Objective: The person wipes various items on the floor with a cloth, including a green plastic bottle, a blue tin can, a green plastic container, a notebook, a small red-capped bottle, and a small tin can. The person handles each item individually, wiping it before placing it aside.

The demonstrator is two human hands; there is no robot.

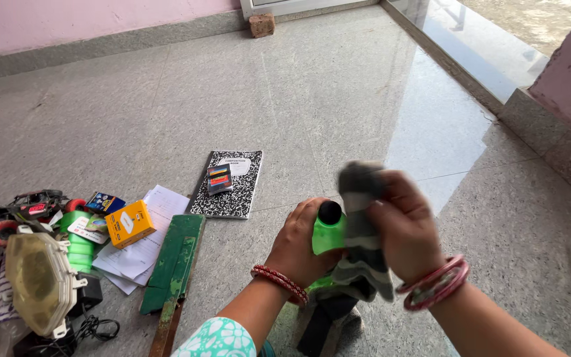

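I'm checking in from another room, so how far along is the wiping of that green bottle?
Nothing looks finished yet. In hand: the left hand grips the green bottle while the right hand presses a grey striped cloth against it. How clean it is cannot be judged. The toy car and green bat lie untouched.

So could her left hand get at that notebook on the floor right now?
Probably not at once: the left hand is wrapped around the green bottle, and the notebook lies apart on the floor. Nothing blocks the way, though, so a freed hand could likely reach it.
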